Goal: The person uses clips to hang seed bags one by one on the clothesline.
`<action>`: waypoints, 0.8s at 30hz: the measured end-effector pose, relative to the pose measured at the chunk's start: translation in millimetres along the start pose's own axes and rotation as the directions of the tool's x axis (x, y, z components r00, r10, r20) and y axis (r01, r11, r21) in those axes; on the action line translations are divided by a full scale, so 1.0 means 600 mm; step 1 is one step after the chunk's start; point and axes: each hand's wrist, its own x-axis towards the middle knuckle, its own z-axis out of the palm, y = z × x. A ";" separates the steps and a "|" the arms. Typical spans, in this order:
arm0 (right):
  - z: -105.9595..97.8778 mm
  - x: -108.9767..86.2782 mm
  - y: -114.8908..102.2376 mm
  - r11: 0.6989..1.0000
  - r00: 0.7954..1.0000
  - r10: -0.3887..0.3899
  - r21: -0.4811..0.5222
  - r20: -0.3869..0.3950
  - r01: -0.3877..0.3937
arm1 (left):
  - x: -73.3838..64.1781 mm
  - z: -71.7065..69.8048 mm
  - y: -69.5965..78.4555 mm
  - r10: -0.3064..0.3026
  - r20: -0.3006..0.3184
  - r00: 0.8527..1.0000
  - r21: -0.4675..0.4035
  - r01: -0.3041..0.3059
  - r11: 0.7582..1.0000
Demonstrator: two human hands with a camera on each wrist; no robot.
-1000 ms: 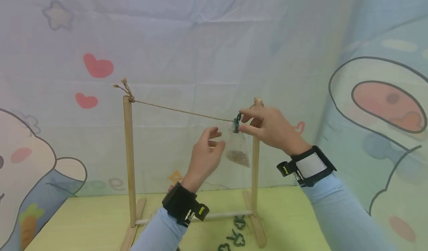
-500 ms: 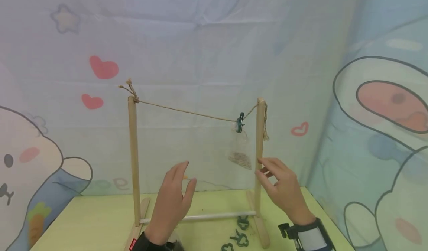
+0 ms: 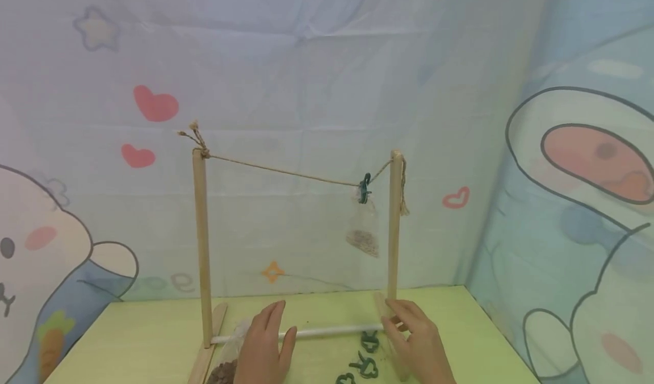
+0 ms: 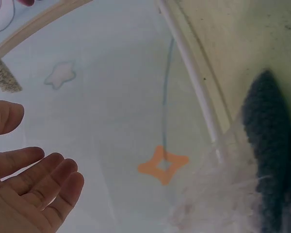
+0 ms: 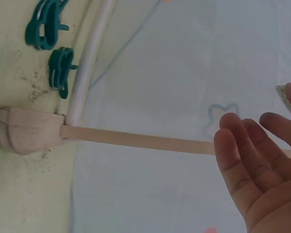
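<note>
A clear plastic bag of pale grain (image 3: 363, 242) hangs from the twine (image 3: 281, 171), held by a dark green clip (image 3: 364, 189) near the right post. Both hands are low in front of the stand and hold nothing. My left hand (image 3: 263, 347) has its fingers extended and thumb apart, beside a clear bag with dark brown pieces (image 3: 223, 371) on the table. My right hand (image 3: 416, 341), fingers loosely bent, overlaps the foot of the right post in the head view. Several green clips (image 3: 369, 341) lie to its left; two clips (image 5: 61, 70) show in the right wrist view.
The wooden stand has a left post (image 3: 201, 247), a right post (image 3: 394, 230) and a white crossbar (image 3: 332, 332) low between them. It stands on a yellow-green table (image 3: 128, 338). Behind hangs a printed cloth (image 3: 306, 88) with cartoon figures.
My right hand has let go of the clip on the twine. Both hands have come down toward the table. The grain bag stays hanging, and the bag of brown pieces has come into view.
</note>
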 end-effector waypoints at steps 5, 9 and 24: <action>0.009 -0.017 0.003 0.996 0.994 0.086 0.009 0.068 -0.087 | -0.028 0.024 -0.021 -0.038 0.064 0.997 0.007 0.037 0.999; 0.013 -0.023 0.008 0.997 0.993 0.083 0.000 0.082 -0.083 | -0.042 0.036 -0.031 -0.078 0.124 0.989 0.006 0.078 0.997; 0.028 -0.034 0.039 0.977 0.831 0.200 -0.042 0.519 -0.209 | -0.050 0.057 -0.021 -0.016 0.328 0.945 -0.026 0.026 0.999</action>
